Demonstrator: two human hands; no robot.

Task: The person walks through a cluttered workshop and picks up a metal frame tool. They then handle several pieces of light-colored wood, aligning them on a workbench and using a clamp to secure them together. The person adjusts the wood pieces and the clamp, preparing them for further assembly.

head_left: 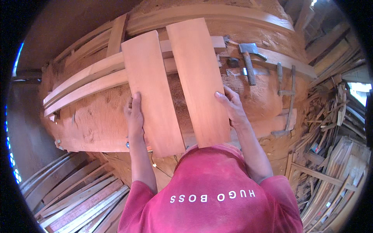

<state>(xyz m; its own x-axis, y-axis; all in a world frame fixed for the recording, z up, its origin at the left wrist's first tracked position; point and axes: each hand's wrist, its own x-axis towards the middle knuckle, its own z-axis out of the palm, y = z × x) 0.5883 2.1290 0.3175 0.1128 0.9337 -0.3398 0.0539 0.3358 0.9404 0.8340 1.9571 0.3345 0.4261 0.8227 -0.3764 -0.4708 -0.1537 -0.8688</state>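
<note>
A: What is nearest?
B: The person's red shirt (217, 211), with white lettering across the chest. Both forearms reach forward past it.

A: And the hands?
B: Both are holding. The left hand (134, 110) grips the outer edge of the left board (151, 93), thumb up on its face. The right hand (230, 103) has the outer edge of the right board (200, 81), thumb laid on top in the same way.

A: Where are the boards, exactly?
B: Side by side in front of the chest, a narrow gap between them, their near ends close to the shirt. I can't tell whether either touches what lies below.

A: What is below?
B: A dusty, reddish-brown worktop (93, 132). To the right, a bar clamp (290, 105) lies on it; a bit farther off is a hatchet (248, 70), its handle pointing back toward the person.

A: Beyond those?
B: Two long beams (89, 75) run crosswise, partly hidden behind the boards. Farther still, a long plank (210, 13) lies along the far side.
</note>
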